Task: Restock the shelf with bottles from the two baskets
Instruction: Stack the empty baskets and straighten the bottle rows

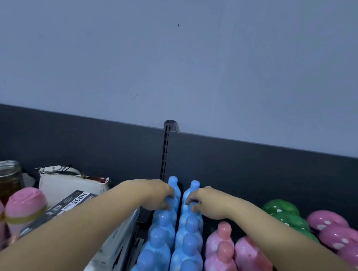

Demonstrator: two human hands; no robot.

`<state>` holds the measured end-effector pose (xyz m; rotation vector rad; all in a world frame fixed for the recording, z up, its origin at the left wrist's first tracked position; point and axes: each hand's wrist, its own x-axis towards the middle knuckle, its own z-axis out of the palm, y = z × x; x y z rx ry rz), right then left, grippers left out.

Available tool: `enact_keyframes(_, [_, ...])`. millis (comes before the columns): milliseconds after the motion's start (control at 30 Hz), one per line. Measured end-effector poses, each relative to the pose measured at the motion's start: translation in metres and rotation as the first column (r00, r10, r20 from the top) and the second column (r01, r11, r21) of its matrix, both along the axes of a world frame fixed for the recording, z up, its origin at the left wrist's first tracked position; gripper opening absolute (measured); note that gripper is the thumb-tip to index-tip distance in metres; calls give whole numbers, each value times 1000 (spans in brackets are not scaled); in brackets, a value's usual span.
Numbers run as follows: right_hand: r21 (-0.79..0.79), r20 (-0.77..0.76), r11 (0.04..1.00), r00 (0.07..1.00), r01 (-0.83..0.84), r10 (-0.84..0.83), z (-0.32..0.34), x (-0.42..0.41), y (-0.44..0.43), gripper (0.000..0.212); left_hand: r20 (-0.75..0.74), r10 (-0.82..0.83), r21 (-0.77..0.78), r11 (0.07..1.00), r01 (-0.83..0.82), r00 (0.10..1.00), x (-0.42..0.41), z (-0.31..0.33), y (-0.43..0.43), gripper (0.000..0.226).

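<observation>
Reaches far forward with both bare arms, over the stock, towards the shelf's dark back panel (256, 166). Curls the fingers of the left hand (159, 194) round the left rear blue bottle (173, 185), just below its rounded cap, from its left side. Does the same with the right hand (204, 201) on the right rear blue bottle (194, 187), from its right side. Keeps both thumbs out of sight, so cannot tell how full either grasp is. Holds both bottles upright, side by side with a narrow gap between them, near the back panel and just right of the slotted upright post (165, 151).

Heads two rows of blue bottles (158, 239) with this pair, each row running in single file from the back towards the camera. Shows, right of these, pink spotted bottles (223, 250) with salmon caps, then green spotted bottles (283, 212), then magenta spotted bottles (332, 228) at the far right. Shows, on the left, a box marked HQ35 (71, 204) under the left forearm, a white handbag (70, 185) behind it, a glass jar (3, 178), and two pink-topped bottles (26, 203) with gold bands at the near left.
</observation>
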<state>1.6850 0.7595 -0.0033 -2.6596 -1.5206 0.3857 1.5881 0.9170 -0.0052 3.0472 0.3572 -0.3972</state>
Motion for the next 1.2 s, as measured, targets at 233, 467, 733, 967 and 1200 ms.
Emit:
enact_keyframes(233, [-7, 28, 1000, 999, -21, 21, -2, 3, -1, 25, -29, -32, 11, 999, 32, 999, 6, 2, -2, 36])
enact_keyframes(467, [74, -4, 995, 998, -66, 66, 5, 15, -4, 31, -18, -45, -29, 999, 44, 999, 9, 2, 8, 38])
enact_keyframes(733, [250, 48, 967, 997, 42, -56, 9, 38, 10, 31, 388, 41, 81, 994, -79, 921, 20, 17, 17, 21])
enact_keyframes(967, [189, 42, 981, 997, 52, -61, -8, 36, 18, 31, 226, 120, -113, 989, -96, 967, 38, -4, 15, 28])
enact_keyframes(1200, [207, 49, 978, 998, 37, -48, -8, 36, 16, 33, 237, 160, -104, 985, -139, 958, 44, -6, 10, 25])
